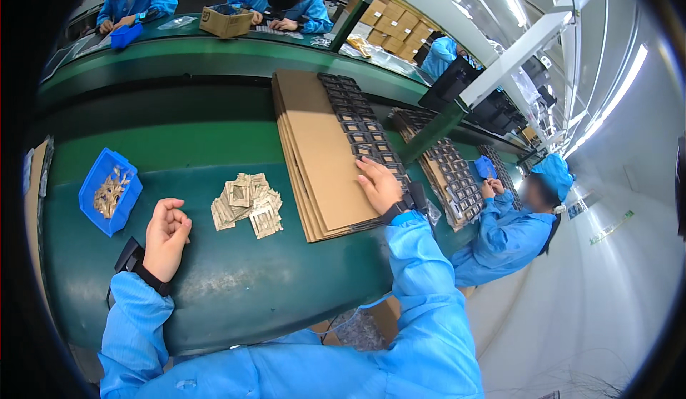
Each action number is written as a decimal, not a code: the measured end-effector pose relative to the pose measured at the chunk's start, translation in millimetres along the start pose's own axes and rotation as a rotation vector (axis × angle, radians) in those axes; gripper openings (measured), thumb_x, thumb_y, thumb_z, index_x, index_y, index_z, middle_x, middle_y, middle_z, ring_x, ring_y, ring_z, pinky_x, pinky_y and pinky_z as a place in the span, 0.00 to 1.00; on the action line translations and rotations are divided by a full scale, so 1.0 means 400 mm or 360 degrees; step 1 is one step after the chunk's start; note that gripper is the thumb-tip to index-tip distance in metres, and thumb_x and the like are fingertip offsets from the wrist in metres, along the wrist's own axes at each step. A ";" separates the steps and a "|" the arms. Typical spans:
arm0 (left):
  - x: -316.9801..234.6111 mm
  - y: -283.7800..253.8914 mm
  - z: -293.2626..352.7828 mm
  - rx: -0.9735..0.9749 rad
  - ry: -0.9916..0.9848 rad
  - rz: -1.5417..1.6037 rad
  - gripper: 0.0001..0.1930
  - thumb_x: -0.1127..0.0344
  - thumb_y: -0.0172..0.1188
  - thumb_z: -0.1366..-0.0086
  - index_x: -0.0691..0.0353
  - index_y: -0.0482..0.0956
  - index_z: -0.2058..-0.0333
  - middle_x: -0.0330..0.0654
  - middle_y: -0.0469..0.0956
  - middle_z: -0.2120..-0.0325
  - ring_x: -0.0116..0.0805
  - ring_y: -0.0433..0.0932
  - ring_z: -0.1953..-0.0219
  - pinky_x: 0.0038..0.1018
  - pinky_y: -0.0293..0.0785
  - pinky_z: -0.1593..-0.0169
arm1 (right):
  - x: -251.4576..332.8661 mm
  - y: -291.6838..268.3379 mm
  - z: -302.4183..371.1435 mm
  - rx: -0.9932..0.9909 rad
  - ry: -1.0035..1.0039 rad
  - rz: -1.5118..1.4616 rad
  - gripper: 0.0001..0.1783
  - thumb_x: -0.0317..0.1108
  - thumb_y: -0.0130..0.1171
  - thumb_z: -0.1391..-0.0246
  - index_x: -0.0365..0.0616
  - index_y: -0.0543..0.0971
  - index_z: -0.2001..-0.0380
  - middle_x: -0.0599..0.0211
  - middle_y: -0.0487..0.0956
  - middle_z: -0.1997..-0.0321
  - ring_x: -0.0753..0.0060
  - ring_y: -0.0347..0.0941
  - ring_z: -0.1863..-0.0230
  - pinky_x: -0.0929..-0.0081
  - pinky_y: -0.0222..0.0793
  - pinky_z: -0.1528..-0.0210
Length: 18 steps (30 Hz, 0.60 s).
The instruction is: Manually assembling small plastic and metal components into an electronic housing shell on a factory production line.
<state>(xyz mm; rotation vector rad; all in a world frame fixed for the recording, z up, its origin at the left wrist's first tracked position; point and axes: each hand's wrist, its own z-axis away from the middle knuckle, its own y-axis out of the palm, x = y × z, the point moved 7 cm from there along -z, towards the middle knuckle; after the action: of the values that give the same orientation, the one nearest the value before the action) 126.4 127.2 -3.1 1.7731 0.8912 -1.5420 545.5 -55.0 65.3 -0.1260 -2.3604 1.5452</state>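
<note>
My left hand point(167, 239) hovers over or rests on the green work surface point(236, 285), its fingers curled in with the thumb against them. Whatever lies inside it, if anything, is hidden. Beside it on the left stands a blue bin point(129, 200) holding small gold-coloured metal pieces point(108, 193). To its right lies a loose pile of flat, pale frame-shaped pieces point(250, 202). My right hand point(380, 187) lies with fingers stretched out at the right side of a stack of cardboard sheets point(318, 149), its fingertips at the rows of black rectangular frames point(357, 124).
Further right, more black frames point(450, 177) lie on cardboard past a green post point(436, 133). A co-worker in blue point(507, 235) handles small things by another blue bin point(486, 167). Across the line, two people work near a cardboard box point(225, 22).
</note>
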 end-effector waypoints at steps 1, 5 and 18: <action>0.000 0.001 -0.001 0.0001 -0.0011 -0.0012 0.16 0.78 0.52 0.36 0.64 0.64 0.49 0.33 0.68 0.70 0.16 0.67 0.72 0.15 0.67 0.70 | -0.007 0.005 -0.004 -0.0002 -0.0032 -0.0062 0.21 0.36 0.55 0.40 0.46 0.75 0.44 0.55 0.72 0.38 0.54 0.68 0.38 0.64 0.62 0.36; -0.002 0.004 -0.006 0.0006 -0.0017 -0.0057 0.16 0.78 0.51 0.36 0.63 0.64 0.49 0.33 0.68 0.70 0.17 0.67 0.72 0.16 0.67 0.70 | -0.009 0.004 -0.015 -0.0028 -0.0054 -0.0133 0.21 0.34 0.57 0.41 0.45 0.75 0.44 0.55 0.72 0.38 0.54 0.65 0.35 0.64 0.59 0.34; 0.001 -0.003 0.003 -0.0016 -0.0036 0.0022 0.16 0.79 0.52 0.37 0.63 0.64 0.50 0.33 0.70 0.71 0.16 0.68 0.73 0.16 0.68 0.70 | -0.005 0.042 -0.043 0.0186 0.0097 0.0222 0.26 0.54 0.55 0.42 0.59 0.75 0.43 0.67 0.62 0.29 0.50 0.47 0.27 0.38 0.42 0.31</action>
<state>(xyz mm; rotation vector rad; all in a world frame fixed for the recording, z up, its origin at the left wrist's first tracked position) 124.9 126.9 -3.7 1.7479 0.8722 -1.5434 551.0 -33.6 55.8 -0.3120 -2.2503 1.7131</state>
